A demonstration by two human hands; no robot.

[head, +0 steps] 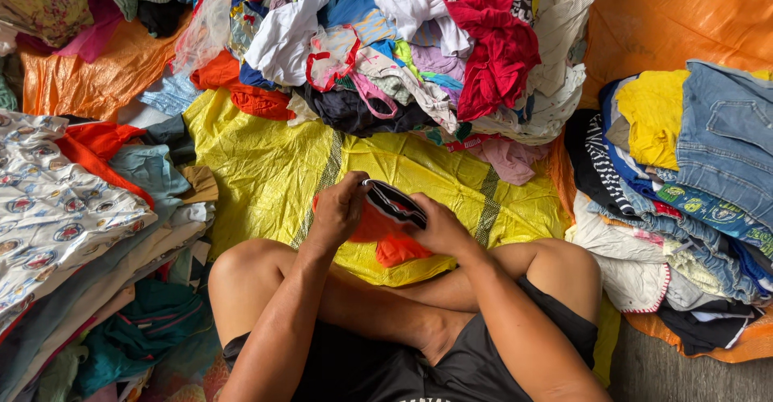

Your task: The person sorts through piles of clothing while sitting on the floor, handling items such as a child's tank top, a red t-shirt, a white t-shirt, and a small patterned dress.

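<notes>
Just below the frame's centre, over the yellow sheet [266, 169], a small orange garment [385, 229] with a striped dark band is gripped by the left hand [338, 213] and right hand [439, 226] (both clenched on cloth), and could slip unfolded if either grip loosened.
</notes>
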